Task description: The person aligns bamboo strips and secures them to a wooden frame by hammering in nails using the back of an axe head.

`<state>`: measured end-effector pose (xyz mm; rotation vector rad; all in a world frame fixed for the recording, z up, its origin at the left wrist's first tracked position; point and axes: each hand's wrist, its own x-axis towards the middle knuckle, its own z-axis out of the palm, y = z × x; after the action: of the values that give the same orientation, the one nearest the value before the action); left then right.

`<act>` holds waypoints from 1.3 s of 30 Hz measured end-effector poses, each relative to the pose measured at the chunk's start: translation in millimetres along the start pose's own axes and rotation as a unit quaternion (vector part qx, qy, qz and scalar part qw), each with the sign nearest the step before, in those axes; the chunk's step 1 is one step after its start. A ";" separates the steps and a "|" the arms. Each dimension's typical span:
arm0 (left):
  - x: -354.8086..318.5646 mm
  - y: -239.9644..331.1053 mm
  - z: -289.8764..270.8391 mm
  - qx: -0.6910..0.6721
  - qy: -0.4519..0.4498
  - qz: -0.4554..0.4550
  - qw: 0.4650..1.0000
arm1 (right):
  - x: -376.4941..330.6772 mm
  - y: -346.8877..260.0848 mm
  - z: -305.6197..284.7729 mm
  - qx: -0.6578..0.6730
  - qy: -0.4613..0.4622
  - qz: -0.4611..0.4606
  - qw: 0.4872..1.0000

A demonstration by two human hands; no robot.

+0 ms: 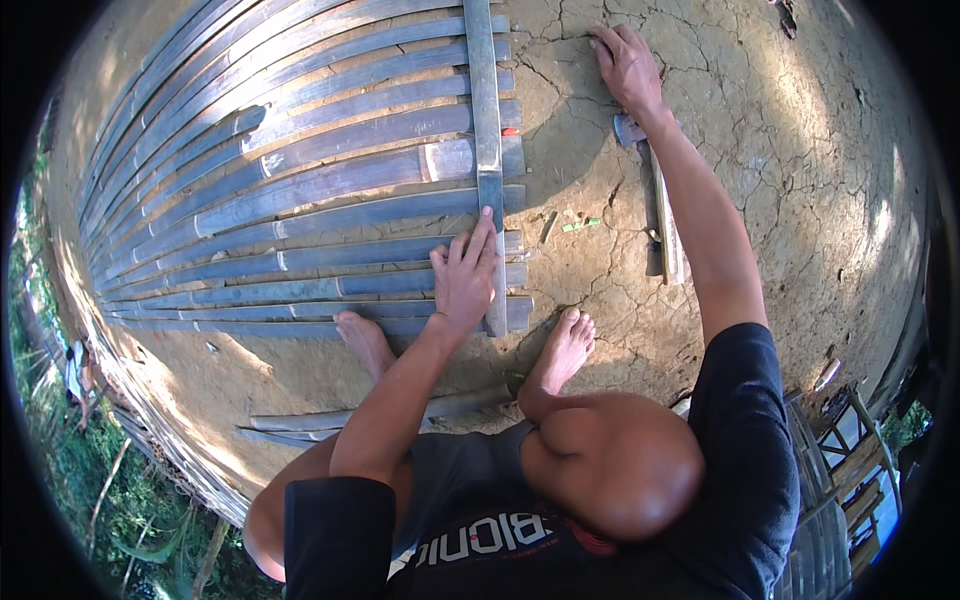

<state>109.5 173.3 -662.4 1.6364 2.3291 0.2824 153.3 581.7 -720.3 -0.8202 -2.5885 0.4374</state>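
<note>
Left hand point(465, 283): loosely spread, index on long grey-green bamboo crosspiece point(484, 110), ungripped | Crosspiece: lying across right ends of grey split-bamboo slats point(350, 180) | Right hand point(630, 78): half-open over cracked brown earth point(730, 250), nothing visible held (palm hidden) | Technique: press lightly, keep crosspiece flat

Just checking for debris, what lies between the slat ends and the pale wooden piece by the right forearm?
The head view shows green scraps and a thin brown sliver on cracked ground.
</note>
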 end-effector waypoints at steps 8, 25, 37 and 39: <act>3.7 -4.8 -5.1 0.021 -0.008 0.019 1.000 | 19.0 16.8 5.0 0.003 -0.050 -0.061 0.997; 6.8 -1.4 -20.6 0.057 -0.072 0.020 0.996 | 20.9 5.6 -14.8 0.101 -0.094 0.025 0.990; 7.7 -5.3 -18.8 0.066 -0.064 0.023 0.996 | 22.8 0.2 -23.5 0.040 -0.120 -0.096 0.987; 7.1 -10.9 -18.7 0.061 -0.056 0.029 0.996 | 21.0 -6.8 -22.2 0.026 -0.105 -0.119 0.987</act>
<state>91.3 176.3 -649.1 1.7316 2.2588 0.0592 144.2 592.9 -692.5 -0.4610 -2.8107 0.5419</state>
